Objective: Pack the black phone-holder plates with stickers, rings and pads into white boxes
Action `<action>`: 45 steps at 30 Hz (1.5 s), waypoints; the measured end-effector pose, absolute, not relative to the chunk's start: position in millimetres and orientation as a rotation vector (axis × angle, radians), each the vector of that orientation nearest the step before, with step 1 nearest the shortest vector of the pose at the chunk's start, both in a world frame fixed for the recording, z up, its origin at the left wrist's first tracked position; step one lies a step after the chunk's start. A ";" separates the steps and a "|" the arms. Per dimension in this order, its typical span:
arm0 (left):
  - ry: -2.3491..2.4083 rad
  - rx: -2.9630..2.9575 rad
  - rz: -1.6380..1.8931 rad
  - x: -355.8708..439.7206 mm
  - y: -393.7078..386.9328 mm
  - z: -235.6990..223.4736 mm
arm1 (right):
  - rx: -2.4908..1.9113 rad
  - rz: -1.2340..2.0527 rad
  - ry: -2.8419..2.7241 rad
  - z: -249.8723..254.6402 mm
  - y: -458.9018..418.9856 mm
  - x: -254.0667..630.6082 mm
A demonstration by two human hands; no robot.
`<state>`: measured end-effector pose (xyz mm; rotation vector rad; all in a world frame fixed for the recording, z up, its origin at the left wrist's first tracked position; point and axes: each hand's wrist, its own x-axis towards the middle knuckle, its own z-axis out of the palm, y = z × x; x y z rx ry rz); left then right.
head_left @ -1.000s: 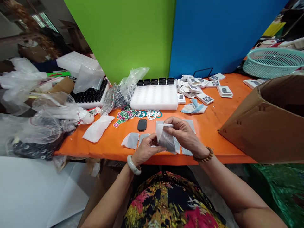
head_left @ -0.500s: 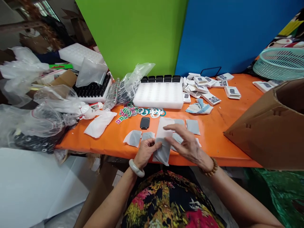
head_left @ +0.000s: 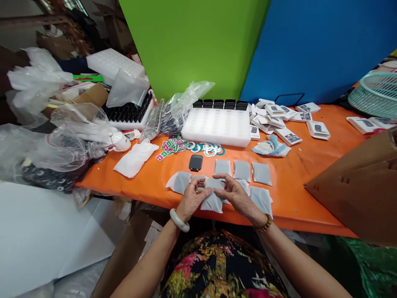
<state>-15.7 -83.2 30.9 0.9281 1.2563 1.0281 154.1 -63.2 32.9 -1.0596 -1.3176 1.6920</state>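
Observation:
Both hands hold one small grey-white pouch (head_left: 212,199) low over the near edge of the orange table (head_left: 297,194). My left hand (head_left: 192,198) pinches its left side, and my right hand (head_left: 237,193) grips its top right with curled fingers. Several similar flat pouches (head_left: 242,170) lie in rows just beyond and to the right of my hands. Another pouch (head_left: 179,181) lies to the left. A small black device (head_left: 195,162) sits just beyond my left hand.
A white foam tray (head_left: 217,126) with black items along its back stands mid-table, green and white stickers (head_left: 186,145) before it. Small white boxes (head_left: 287,120) lie behind right. A cardboard box (head_left: 362,182) stands right; plastic bags (head_left: 58,145) are heaped left.
The pouch has come down from held upright to low and flat near the table edge, both hands still on it. The camera has swung left, shifting everything rightward.

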 end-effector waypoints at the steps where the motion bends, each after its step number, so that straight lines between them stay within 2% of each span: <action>1: 1.219 0.913 0.978 -18.4 -82.0 29.0 | -1.074 1.720 -1.317 35.1 -61.7 152.7; 6: 1.267 0.912 0.964 -28.3 -70.1 19.5 | -1.141 1.820 -1.405 39.8 -52.9 146.1; 11: 1.390 1.007 0.986 -40.0 -40.9 20.2 | -1.185 1.697 -1.480 34.2 -17.7 143.8; 17: 1.618 1.099 0.974 -64.7 -7.0 24.9 | -1.576 1.229 -1.878 15.6 36.8 134.1; 19: 1.642 1.109 0.971 -74.1 -4.3 22.4 | -1.646 1.163 -1.951 9.7 46.3 130.5; 27: 1.862 1.276 0.912 -123.2 -12.6 16.3 | -1.651 0.903 -2.285 9.7 45.0 118.7; 38: 2.420 1.595 0.718 -229.4 20.4 54.2 | -1.593 0.241 -2.462 18.3 28.2 109.2; 45: 2.470 1.672 0.425 -252.4 78.8 56.3 | -1.390 0.403 -2.282 16.5 3.2 121.0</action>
